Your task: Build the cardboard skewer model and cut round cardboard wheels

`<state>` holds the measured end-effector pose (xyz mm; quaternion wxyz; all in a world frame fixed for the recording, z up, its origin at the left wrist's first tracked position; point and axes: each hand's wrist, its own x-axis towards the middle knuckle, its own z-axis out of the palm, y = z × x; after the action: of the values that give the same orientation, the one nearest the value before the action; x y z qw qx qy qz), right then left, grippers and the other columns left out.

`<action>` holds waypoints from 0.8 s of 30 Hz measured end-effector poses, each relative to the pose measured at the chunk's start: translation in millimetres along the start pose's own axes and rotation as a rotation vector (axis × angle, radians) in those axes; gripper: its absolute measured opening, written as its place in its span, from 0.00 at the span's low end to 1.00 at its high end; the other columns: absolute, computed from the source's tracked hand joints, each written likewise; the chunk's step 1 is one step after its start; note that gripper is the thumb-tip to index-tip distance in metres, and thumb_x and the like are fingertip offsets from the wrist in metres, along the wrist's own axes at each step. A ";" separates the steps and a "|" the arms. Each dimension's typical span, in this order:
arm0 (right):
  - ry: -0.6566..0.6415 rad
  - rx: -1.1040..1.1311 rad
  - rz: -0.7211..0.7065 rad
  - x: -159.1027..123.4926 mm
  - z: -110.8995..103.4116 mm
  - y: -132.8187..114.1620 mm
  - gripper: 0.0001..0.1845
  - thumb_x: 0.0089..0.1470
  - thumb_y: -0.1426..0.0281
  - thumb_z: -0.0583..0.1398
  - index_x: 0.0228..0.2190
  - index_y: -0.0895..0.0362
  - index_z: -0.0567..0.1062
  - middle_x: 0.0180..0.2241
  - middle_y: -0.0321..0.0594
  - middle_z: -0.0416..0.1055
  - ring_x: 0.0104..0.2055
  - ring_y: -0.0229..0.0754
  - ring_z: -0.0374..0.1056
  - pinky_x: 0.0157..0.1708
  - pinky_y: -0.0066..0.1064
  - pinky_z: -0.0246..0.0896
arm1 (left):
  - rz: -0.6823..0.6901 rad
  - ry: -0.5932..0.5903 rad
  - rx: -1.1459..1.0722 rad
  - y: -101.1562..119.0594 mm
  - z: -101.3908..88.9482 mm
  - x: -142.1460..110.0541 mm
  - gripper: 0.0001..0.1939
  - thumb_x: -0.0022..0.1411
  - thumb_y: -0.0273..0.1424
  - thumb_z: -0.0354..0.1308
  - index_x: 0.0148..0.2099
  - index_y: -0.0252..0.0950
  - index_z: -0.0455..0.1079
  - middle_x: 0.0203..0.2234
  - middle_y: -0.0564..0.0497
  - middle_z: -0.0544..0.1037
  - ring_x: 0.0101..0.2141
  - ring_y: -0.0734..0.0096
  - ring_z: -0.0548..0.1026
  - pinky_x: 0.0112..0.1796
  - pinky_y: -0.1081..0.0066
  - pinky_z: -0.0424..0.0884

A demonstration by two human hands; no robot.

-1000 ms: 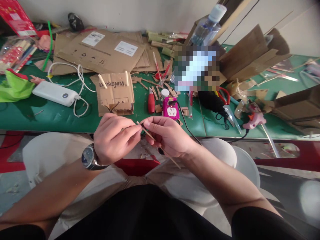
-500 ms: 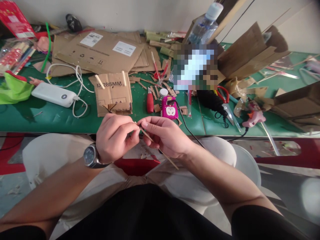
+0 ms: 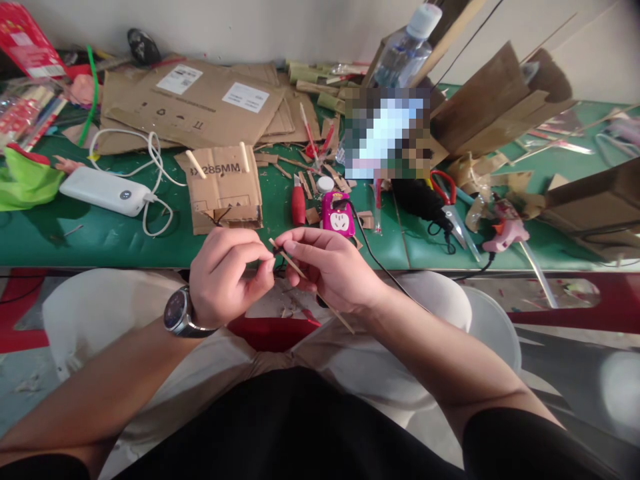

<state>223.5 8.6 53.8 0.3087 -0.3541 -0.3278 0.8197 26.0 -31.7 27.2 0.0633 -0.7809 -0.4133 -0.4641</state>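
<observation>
My right hand (image 3: 330, 267) pinches a thin wooden stick (image 3: 339, 316) near its upper end. The stick slants down to the right, its long end sticking out below my palm. A bit of black string (image 3: 277, 251) lies across the stick by its top, between the two hands. Thumb and index finger of my left hand (image 3: 230, 270) are pressed together at this string, just left of the stick; the exact grip is partly hidden. Right behind my left hand stands a small cardboard box (image 3: 225, 187) with two round wooden pegs and dark strands at its front.
On the green table (image 3: 170, 250) lie a white power bank (image 3: 103, 191), a red-handled cutter (image 3: 299, 203), a magenta socket block (image 3: 337, 217), scissors (image 3: 457, 230) and a pink glue gun (image 3: 506, 230). Flattened cardboard (image 3: 190, 110) and a water bottle (image 3: 405, 57) are farther back.
My left fingers have drawn slightly left, away from the stick's tip. The tip and the black string now show between the hands. The stick stays in my right hand.
</observation>
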 end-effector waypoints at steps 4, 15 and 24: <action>-0.005 -0.034 -0.019 1.8 -0.7 1.2 0.19 0.51 0.62 0.76 0.39 0.60 0.80 0.23 0.30 0.73 0.20 0.32 0.67 0.14 0.20 0.48 | 0.000 -0.008 -0.023 0.2 0.5 -0.7 0.04 0.68 0.26 0.64 0.45 0.38 0.74 0.38 0.47 0.83 0.38 0.63 0.82 0.43 0.65 0.78; 0.002 -0.041 -0.073 3.2 -1.8 6.0 0.23 0.52 0.57 0.77 0.40 0.55 0.74 0.27 0.26 0.71 0.18 0.31 0.70 0.12 0.19 0.47 | 0.014 -0.046 -0.028 3.0 2.0 -0.6 0.01 0.70 0.28 0.62 0.43 0.39 0.73 0.37 0.48 0.84 0.36 0.65 0.82 0.40 0.65 0.77; 0.005 -0.141 -0.101 4.1 -2.5 9.4 0.21 0.59 0.57 0.73 0.43 0.55 0.73 0.30 0.26 0.73 0.15 0.28 0.67 0.11 0.18 0.48 | -0.081 -0.002 -0.159 3.6 3.9 -3.4 0.09 0.67 0.27 0.64 0.49 0.39 0.73 0.39 0.46 0.82 0.41 0.61 0.82 0.43 0.63 0.80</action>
<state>220.6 6.9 43.8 0.3248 -0.3600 -0.4013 0.7771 30.4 -34.1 23.4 -0.0181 -0.7667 -0.4063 -0.4967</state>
